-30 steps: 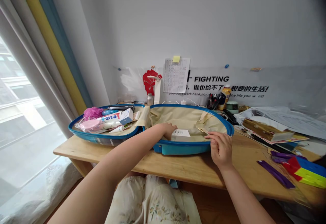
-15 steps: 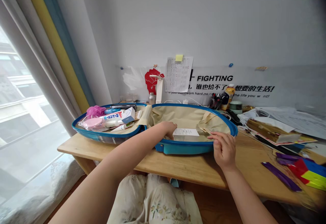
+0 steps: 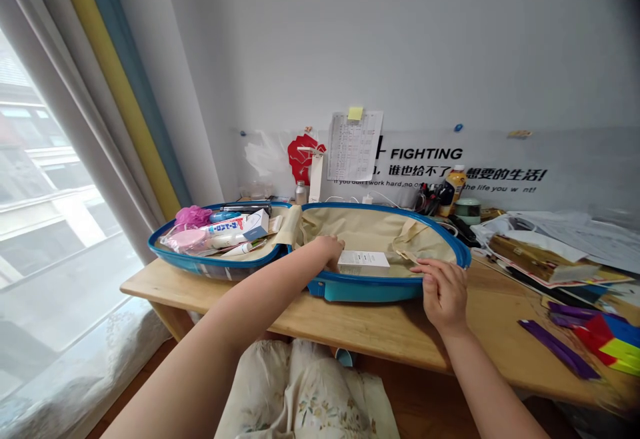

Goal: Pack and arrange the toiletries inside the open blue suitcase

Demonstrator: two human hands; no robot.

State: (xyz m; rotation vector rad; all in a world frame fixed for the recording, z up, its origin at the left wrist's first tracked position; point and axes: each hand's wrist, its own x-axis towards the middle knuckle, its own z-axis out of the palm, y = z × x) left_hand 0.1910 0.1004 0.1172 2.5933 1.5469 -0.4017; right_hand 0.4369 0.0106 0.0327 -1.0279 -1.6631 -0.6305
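An open suitcase [image 3: 375, 292] with blue rims and beige lining lies in two halves on the wooden table. My left hand [image 3: 329, 250] reaches into the right half, closed at the left end of a small white box [image 3: 364, 260] with printed lines; its fingertips are partly hidden. At the front right rim is my right hand [image 3: 445, 292], fingers bent and pinching the end of a beige strap [image 3: 406, 255]. In the left half lie a pink bath puff [image 3: 193, 216], a blue-and-white box [image 3: 256, 224], a toothpaste-like package [image 3: 225, 226] and several toiletries.
Papers and a brown case [image 3: 533, 252] are piled to the right. Purple strips [image 3: 557, 349] and a red, yellow and blue item [image 3: 613, 342] lie on the right of the table [image 3: 370, 332]. Behind the suitcase stand a white lamp [image 3: 316, 176] and an orange-labelled bottle [image 3: 453, 189].
My left hand and the white box have shifted slightly left inside the suitcase, and more of the box's front side shows. My right hand stays at the rim. The view has turned slightly left.
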